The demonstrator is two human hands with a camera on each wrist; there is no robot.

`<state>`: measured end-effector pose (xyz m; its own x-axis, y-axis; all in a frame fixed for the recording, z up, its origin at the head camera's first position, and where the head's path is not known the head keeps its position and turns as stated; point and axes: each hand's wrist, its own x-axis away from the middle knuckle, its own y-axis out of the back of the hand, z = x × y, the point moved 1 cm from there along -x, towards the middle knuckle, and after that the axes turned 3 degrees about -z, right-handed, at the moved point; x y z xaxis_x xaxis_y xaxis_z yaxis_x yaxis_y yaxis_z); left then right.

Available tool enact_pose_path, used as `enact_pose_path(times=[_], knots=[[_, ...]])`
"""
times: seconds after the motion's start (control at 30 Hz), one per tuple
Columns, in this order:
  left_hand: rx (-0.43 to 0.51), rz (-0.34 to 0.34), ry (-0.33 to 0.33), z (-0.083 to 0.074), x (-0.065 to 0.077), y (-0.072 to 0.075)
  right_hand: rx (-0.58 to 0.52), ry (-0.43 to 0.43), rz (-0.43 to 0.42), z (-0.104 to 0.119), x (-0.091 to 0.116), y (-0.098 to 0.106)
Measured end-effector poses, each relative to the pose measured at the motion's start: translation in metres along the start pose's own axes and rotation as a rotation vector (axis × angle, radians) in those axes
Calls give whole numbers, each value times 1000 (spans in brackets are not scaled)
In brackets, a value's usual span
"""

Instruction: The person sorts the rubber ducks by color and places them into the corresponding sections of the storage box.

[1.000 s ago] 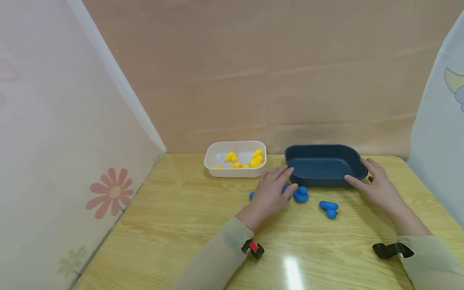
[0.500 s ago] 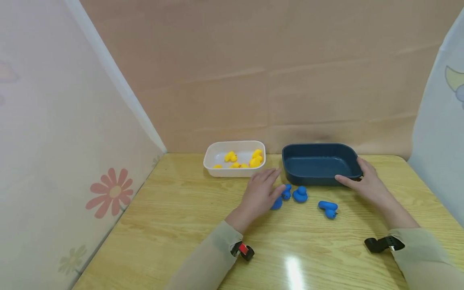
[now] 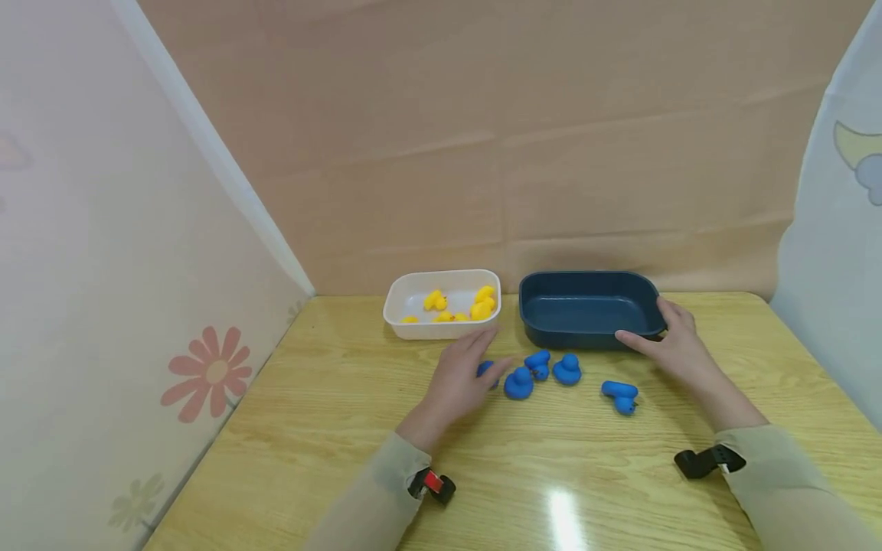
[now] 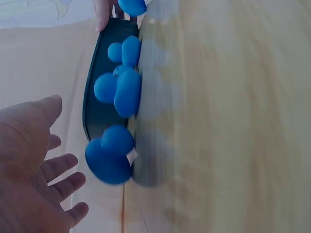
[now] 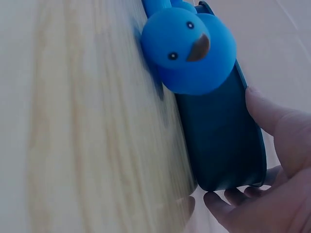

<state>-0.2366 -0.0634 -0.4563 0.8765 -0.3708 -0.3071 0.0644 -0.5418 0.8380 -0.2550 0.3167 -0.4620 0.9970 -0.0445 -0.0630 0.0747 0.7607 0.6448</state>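
Several blue rubber ducks lie on the table in front of the dark blue tray [image 3: 582, 338]. In the head view my left hand [image 3: 449, 386], fingers spread, partly covers the leftmost blue duck [image 3: 487, 371]. Another duck [image 3: 519, 384] sits just right of its thumb. The left wrist view has the left hand [image 4: 34, 165] apart from the nearest blue duck [image 4: 109, 155]. At the tray's right end my right hand [image 3: 671, 348] holds the front corner, its thumb on the front rim and fingers round the end wall. A duck on its side [image 3: 620, 396] lies left of that hand.
A white tray [image 3: 441, 330] with several yellow ducks [image 3: 482, 308] stands left of the dark blue tray. Brown paper [image 3: 413, 153] covers the wall behind the table [image 3: 310, 428]. Patterned white sheets hang at both sides.
The dark blue tray has slid left with my right hand, toward the white tray. My left hand has moved left, uncovering blue ducks that it hid before.
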Motion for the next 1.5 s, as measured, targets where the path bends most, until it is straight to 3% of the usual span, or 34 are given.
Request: enact_pose_path(times=[0.4,0.63,0.73,0.93,1.03,1.33,1.5], knots=[[88,146,67,23,15,2,7,4,0,6,-3,-8],[79,173,61,29,16,-1,-3,13,36,7,-6,-11],[89,178,57,32,16,-2,-56,1,76,3,-9,-11],[80,171,67,36,17,-1,-266,-17,146,-11,-15,-10],[74,161,83,36,17,0,-317,-3,158,-18,-17,-11],[60,109,146,29,16,4,-335,31,145,-19,-16,-16],[79,40,195,26,12,6,-364,31,140,-16,-13,-19]])
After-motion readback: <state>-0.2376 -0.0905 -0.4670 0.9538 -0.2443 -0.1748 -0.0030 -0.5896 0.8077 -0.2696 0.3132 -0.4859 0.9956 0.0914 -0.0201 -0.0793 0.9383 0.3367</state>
